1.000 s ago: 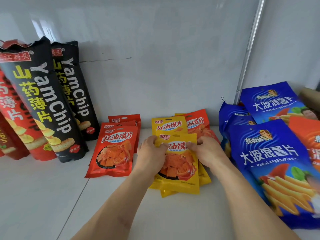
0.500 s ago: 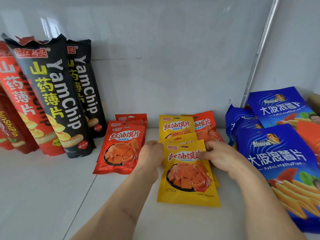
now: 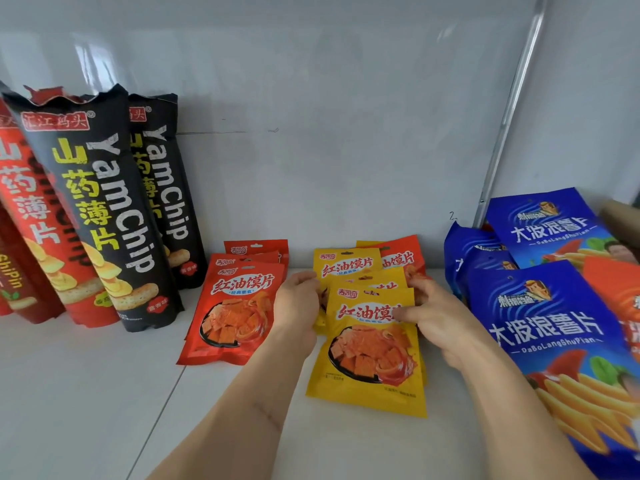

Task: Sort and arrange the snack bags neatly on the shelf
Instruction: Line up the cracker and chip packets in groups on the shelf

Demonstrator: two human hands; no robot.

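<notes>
A stack of small yellow snack bags [image 3: 374, 355] lies in the middle of the white shelf [image 3: 104, 393]. The front one is slid toward me, and another yellow bag [image 3: 346, 266] and an orange-red one [image 3: 403, 258] lean behind it. My left hand [image 3: 299, 301] curls round the stack's left edge. My right hand [image 3: 438, 318] pinches the front bag's upper right corner, thumb on its face. Left of them lies a pile of red snack bags [image 3: 239, 306] of the same kind.
Tall black YamChip bags [image 3: 104, 209] and red yam chip bags [image 3: 31, 220] lean on the back wall at the left. Large blue potato chip bags [image 3: 554, 341] are heaped at the right beside a metal upright [image 3: 498, 161]. A brown box corner [image 3: 620, 216] shows far right.
The top yellow bag has slid toward me off the bags beneath it. Both hands stay at its upper corners, and the view has shifted slightly.
</notes>
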